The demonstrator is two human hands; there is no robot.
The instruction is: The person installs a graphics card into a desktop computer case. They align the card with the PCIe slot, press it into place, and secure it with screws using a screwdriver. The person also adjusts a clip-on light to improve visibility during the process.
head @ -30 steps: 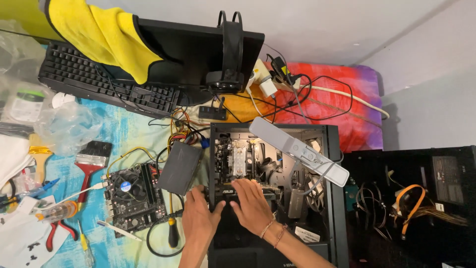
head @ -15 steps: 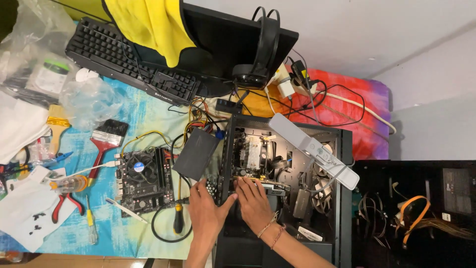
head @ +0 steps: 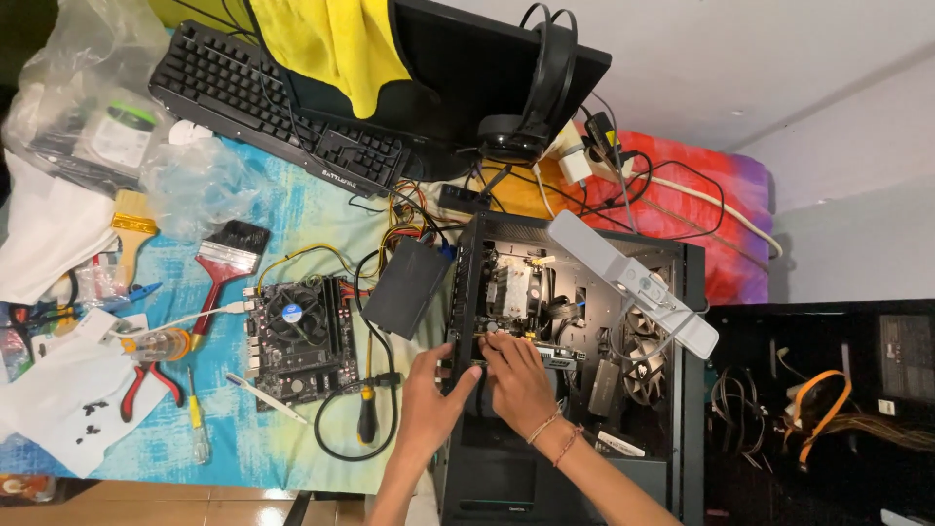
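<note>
Two hands are at the open black PC case [head: 682, 292], which lies on its side. The left hand [head: 429, 394] clamps the case's near edge wall, thumb curled over the rim. The right hand [head: 516, 375] sits just inside with fingertips pinched narrow on something at the expansion card [head: 557, 356]; what they hold is too small to tell. The card is a dark slim board, long axis running away to the right of the fingertips, so the right hand is nearer.

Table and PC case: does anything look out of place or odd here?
Yes. A yellow cloth hangs over the monitor, hiding part of its screen, and headphones hang on its edge.
</note>
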